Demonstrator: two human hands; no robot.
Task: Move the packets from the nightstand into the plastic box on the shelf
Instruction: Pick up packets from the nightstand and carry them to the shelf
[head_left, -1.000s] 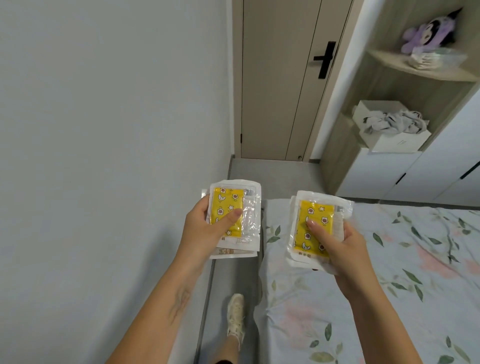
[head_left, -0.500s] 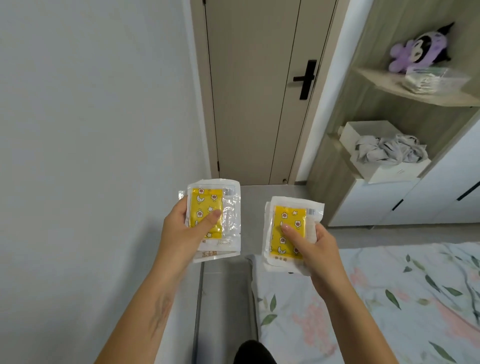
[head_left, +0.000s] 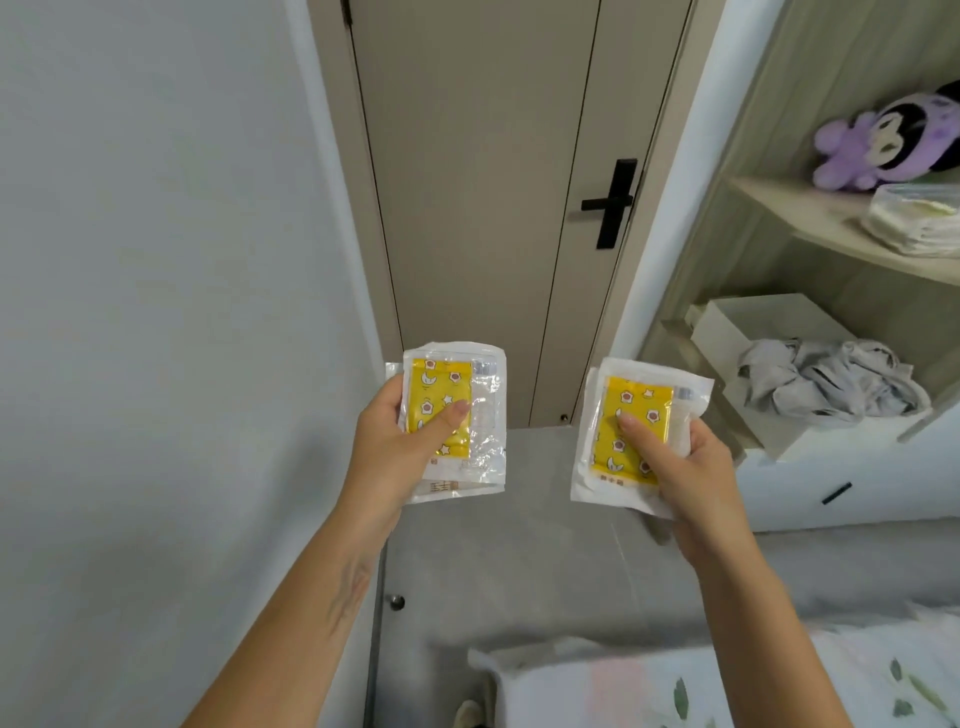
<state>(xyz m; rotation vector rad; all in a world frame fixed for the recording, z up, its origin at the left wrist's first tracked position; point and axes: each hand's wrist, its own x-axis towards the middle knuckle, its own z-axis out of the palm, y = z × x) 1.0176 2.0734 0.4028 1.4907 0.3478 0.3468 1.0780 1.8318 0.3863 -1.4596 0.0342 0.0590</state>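
Between the grey wall and the shelf unit, both hands are raised over the grey floor (head_left: 519, 545) in front of a closed beige door (head_left: 493, 182) with a black handle (head_left: 613, 200). The left hand (head_left: 400, 447) has its grip clamped on a small stack of packets (head_left: 457, 421): the thumb presses across the yellow printed panel of the top one, the fingers are hidden behind, and white edges of further packets show at the bottom and left. The right hand (head_left: 691, 478) has its grip clamped on a second stack of packets (head_left: 634, 431), thumb laid on the yellow panel and fingers curled round the right edge; the clear wrapper tilts a little to the right. The two stacks are apart, with floor and door between them.

On the upper shelf (head_left: 810, 218), near its front edge at the far right, stands the plastic box (head_left: 919, 223), clear, with pale folded contents showing through; it is cut by the picture's edge. Just behind it sits a purple plush toy (head_left: 878, 145). On the lower shelf, a white open box (head_left: 779, 332) holds crumpled grey cloth (head_left: 826, 379) that spills over its front edge. The right-hand stack is nearer the shelf unit than the left one, though well apart from the plastic box. A corner of the bed (head_left: 649, 686), with a leaf-printed cover, shows at the bottom right.
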